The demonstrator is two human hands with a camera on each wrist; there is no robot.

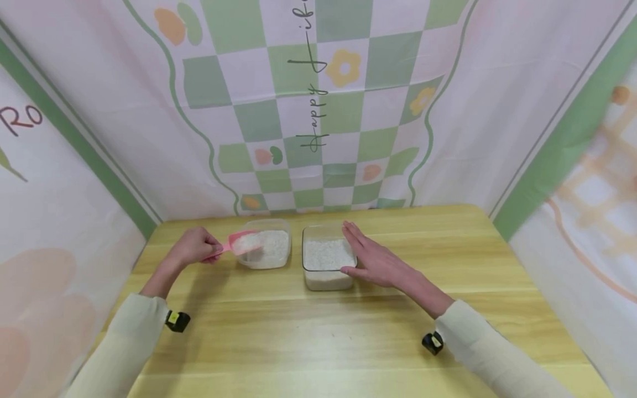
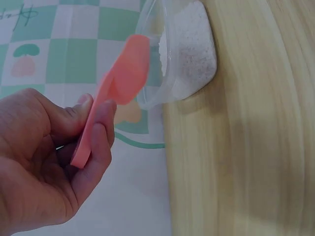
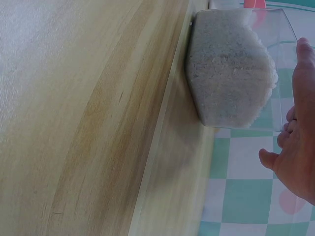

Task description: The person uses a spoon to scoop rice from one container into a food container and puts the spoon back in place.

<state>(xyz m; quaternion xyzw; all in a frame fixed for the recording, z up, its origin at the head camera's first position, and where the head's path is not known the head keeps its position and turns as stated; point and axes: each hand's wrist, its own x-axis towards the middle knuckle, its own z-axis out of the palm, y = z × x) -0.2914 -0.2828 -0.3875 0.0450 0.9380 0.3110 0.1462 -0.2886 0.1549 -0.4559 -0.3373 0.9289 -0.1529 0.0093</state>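
Pink scoop point(image 2: 132, 73) pinched in your left hand point(image 1: 196, 246), likely light, stiff; handle point(image 2: 84, 142) suits hold, white grains point(image 1: 247, 241) ahead of grip may slide. Right hand point(image 1: 376, 262) straight-fingered against clear container point(image 1: 325, 270).

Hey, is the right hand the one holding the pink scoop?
No, the left hand grips the pink scoop, while the right hand is at the glass container.
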